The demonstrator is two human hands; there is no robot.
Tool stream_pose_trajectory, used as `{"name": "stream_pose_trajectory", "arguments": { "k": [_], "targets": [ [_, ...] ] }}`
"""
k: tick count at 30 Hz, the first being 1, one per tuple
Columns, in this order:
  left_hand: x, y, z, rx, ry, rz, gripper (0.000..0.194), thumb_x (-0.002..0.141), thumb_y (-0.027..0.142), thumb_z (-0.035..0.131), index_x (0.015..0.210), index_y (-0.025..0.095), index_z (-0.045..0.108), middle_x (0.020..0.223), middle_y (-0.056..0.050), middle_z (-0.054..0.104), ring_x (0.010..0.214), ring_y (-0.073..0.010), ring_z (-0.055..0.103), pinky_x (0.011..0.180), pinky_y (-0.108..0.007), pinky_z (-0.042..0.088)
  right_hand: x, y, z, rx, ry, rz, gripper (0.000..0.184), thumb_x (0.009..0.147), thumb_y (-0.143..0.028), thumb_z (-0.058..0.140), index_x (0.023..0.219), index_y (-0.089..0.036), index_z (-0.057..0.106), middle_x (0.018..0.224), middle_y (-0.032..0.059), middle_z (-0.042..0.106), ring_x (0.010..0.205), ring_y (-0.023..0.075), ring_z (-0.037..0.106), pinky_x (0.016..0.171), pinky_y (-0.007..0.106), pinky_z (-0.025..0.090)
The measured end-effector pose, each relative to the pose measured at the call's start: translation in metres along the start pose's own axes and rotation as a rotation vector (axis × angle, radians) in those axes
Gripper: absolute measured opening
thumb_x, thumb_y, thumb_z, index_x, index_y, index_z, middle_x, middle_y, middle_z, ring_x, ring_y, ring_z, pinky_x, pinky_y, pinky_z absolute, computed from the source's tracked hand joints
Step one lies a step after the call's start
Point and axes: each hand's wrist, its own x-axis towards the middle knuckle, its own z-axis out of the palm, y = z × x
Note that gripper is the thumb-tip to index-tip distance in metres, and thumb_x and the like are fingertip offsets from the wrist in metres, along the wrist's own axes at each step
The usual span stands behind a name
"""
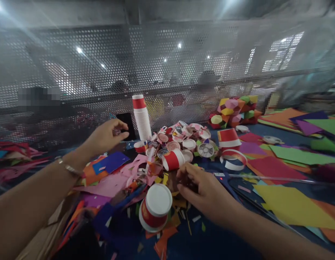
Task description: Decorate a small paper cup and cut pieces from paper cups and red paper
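**Paper cup on its side point(173, 160) near the right hand point(197, 182)**

The cup lies with its long axis running roughly left to right, the right end slightly raised in the view; which end is its mouth cannot be told. It rests at the near edge of a heap of round paper pieces point(189, 144). The right hand is just beside it, fingers curled and thumb apart, with nothing visible between them; contact is unclear. The left hand point(109, 135), likewise loosely curled with a gap at the thumb, is before a dark slab point(131, 128) and near a tall cup stack point(142, 121), whose top leans left.

Nearer the viewer, a red-and-white cup point(155, 211) stands tilted, white disc uppermost, between the forearms. Pink paper scraps point(113, 182) crowd the left; a paper loop point(233, 165) and coloured sheets point(292, 204) spread rightward.

The dark blue tabletop point(202, 238) is strewn with clippings. Behind rises a perforated screen point(162, 68), with lights point(179, 45) showing on it.
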Motion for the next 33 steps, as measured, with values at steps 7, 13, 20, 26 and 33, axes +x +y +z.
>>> {"name": "stream_pose_trajectory", "arguments": {
  "k": [7, 13, 20, 26, 33],
  "targets": [
    [0.059, -0.065, 0.041, 0.390, 0.079, -0.074, 0.035, 0.098, 0.037, 0.064, 0.127, 0.017, 0.063, 0.132, -0.012, 0.064, 0.121, -0.0299, 0.061, 0.103, -0.055, 0.050, 0.001, 0.002, 0.002, 0.058, -0.012, 0.022, 0.011, 0.084, -0.012, 0.056, 0.088, -0.022, 0.054, 0.075, -0.0011, 0.062, 0.065, 0.0144, 0.056, 0.059, 0.027, 0.042],
    [0.067, -0.077, 0.054, 0.537, 0.035, -0.048, 0.040, 0.098, 0.037, 0.064, 0.133, 0.018, 0.060, 0.135, -0.012, 0.062, 0.122, -0.0305, 0.061, 0.103, -0.056, 0.050, 0.001, 0.002, 0.000, 0.058, -0.031, 0.025, 0.009, 0.085, -0.014, 0.057, 0.088, -0.023, 0.056, 0.074, -0.0008, 0.062, 0.064, 0.0141, 0.055, 0.057, 0.028, 0.041],
    [0.065, -0.077, 0.056, 0.597, 0.003, -0.018, 0.036, 0.099, 0.037, 0.062, 0.129, 0.017, 0.062, 0.132, -0.012, 0.064, 0.126, -0.0314, 0.058, 0.107, -0.057, 0.045, 0.000, 0.003, 0.003, 0.075, -0.049, 0.027, 0.011, 0.085, -0.011, 0.057, 0.088, -0.022, 0.057, 0.075, -0.0010, 0.063, 0.066, 0.0139, 0.056, 0.059, 0.028, 0.042],
    [0.063, -0.070, 0.054, 0.583, -0.001, 0.002, 0.036, 0.099, 0.038, 0.062, 0.128, 0.017, 0.062, 0.131, -0.011, 0.064, 0.124, -0.0307, 0.058, 0.106, -0.056, 0.044, 0.001, 0.004, 0.004, 0.056, -0.032, 0.021, 0.011, 0.085, -0.012, 0.058, 0.089, -0.022, 0.056, 0.075, -0.0013, 0.062, 0.066, 0.0140, 0.055, 0.058, 0.028, 0.042],
    [0.023, -0.030, 0.040, 0.476, -0.023, 0.039, 0.018, 0.088, 0.017, 0.050, 0.092, 0.021, 0.067, 0.106, -0.016, 0.072, 0.116, -0.0380, 0.057, 0.096, -0.051, 0.041, -0.003, 0.001, 0.001, 0.041, -0.023, -0.001, 0.009, 0.086, -0.014, 0.056, 0.090, -0.022, 0.055, 0.075, -0.0015, 0.062, 0.066, 0.0142, 0.056, 0.060, 0.028, 0.042]
  ]
}}
